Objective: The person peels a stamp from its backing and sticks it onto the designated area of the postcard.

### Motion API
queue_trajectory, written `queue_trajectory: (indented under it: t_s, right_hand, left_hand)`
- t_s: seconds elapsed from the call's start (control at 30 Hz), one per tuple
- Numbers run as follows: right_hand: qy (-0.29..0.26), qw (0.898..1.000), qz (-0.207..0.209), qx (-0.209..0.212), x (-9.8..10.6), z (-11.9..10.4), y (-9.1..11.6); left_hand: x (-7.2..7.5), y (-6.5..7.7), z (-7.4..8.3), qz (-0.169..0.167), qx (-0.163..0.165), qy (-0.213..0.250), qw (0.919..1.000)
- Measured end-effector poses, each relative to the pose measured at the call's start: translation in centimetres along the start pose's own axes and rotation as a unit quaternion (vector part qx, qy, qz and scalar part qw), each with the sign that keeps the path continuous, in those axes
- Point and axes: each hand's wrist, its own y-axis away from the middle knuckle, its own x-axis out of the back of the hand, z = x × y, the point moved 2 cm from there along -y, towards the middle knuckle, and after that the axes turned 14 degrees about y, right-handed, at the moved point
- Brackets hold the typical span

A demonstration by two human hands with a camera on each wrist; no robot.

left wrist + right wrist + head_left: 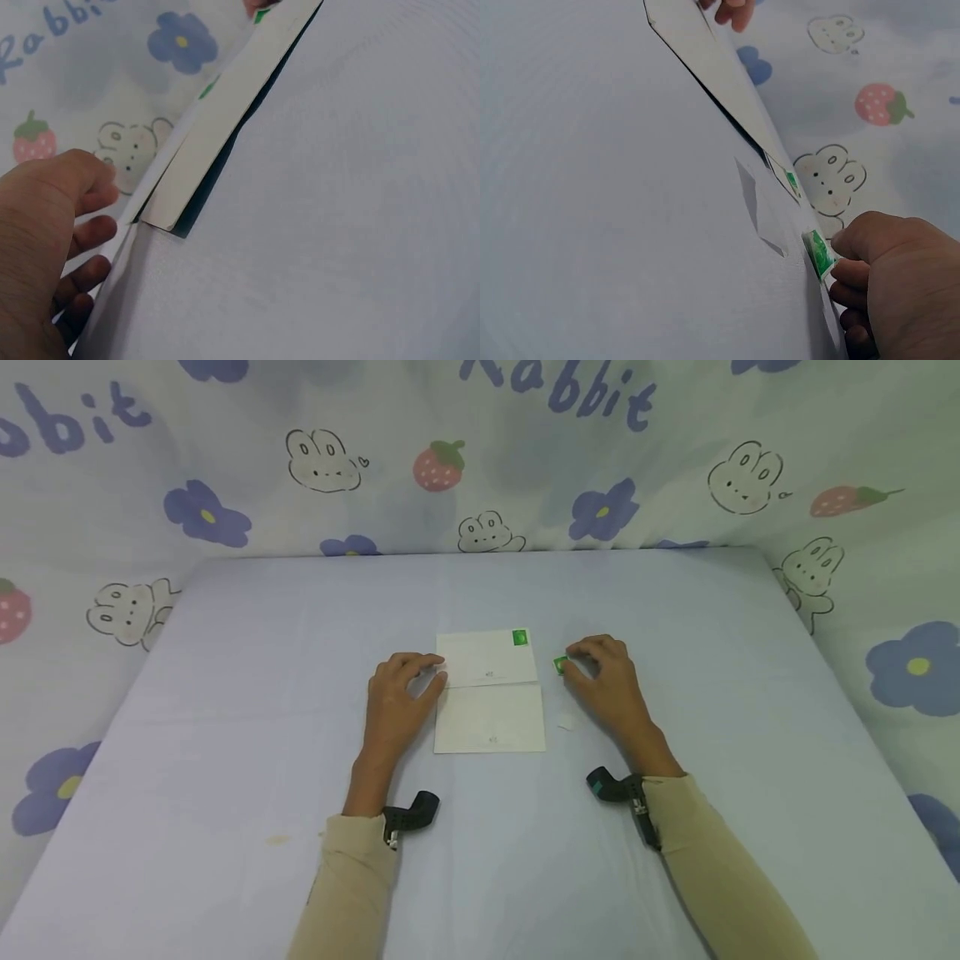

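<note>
Two white envelopes lie one above the other on the table: the upper envelope point(472, 656) has a green stamp point(520, 637) at its top right corner, while the lower envelope point(480, 714) shows only a small printed mark. My left hand point(397, 706) rests at the left edge of the upper envelope, fingers loosely bent and thumb near the seam between the two. To the right of the envelopes, my right hand point(611, 689) pinches another small green stamp point(820, 253) between thumb and fingertips. Part of that stamp is hidden by the fingers.
A thin white paper scrap point(759, 206) lies right of the lower envelope. The white-covered table point(247, 652) meets a patterned curtain point(397, 460) at the back. A camera sits on each wrist.
</note>
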Motion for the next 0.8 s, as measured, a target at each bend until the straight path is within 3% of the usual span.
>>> queue_trajectory:
  t_s: [0.47, 0.8]
  right_hand:
    - [0.001, 1.0, -0.001, 0.002, 0.31, -0.17, -0.01]
    - [-0.029, 0.998, 0.053, 0.006, 0.26, 0.01, -0.17]
  left_hand:
    - [-0.1, -0.06, 0.09, 0.005, 0.006, 0.01, 0.9999]
    - [0.01, -0.21, 0.11, 0.004, -0.005, 0.014, 0.9999]
